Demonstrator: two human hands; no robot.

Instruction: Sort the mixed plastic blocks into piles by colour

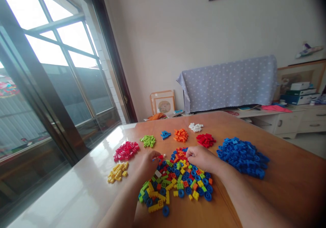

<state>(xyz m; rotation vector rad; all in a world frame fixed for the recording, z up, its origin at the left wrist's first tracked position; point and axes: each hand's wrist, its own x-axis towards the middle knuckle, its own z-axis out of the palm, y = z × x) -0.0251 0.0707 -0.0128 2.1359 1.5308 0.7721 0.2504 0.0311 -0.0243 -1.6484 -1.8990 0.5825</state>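
Note:
A mixed pile of toy bricks (178, 180) in yellow, green, red, orange and blue, with blue rings among them, lies on the table before me. At its far left edge, my left hand (150, 162) is closed, with small red and blue toy bricks showing at its fingertips. My right hand (200, 156) reaches over the pile's far right side. Its fingers are curled together against the red and orange bricks there, and what they pinch is hidden.
Sorted heaps ring the pile: yellow (118, 172), dark pink (126, 151), lime (148, 140), small blue (165, 134), orange (181, 135), white (196, 127), red (205, 140) and large blue (241, 156). The glossy table (84, 190) stands near a window; a cloth-covered object (229, 83) is beyond.

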